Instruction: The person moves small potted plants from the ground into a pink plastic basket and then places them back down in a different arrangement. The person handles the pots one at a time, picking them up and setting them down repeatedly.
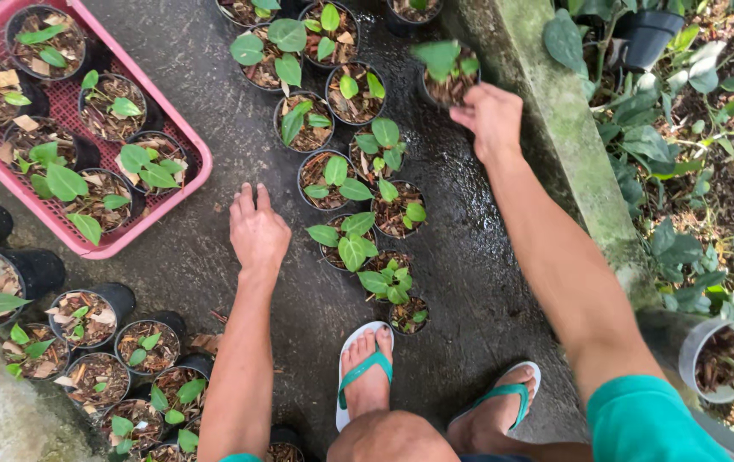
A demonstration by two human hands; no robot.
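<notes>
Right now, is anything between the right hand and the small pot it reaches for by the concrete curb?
Nothing visible. The right hand is already at the rim of the small black pot, fingers over its edge. The mossy concrete curb lies beside it, not between.

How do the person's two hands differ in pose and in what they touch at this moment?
The left hand lies flat, palm down, fingers spread on the wet concrete floor, holding nothing; the right hand is raised further away, fingers curled around a small black seedling pot. The left hand sits beside the pink tray, while the right hand is next to the mossy kerb. Both are bare.
</notes>
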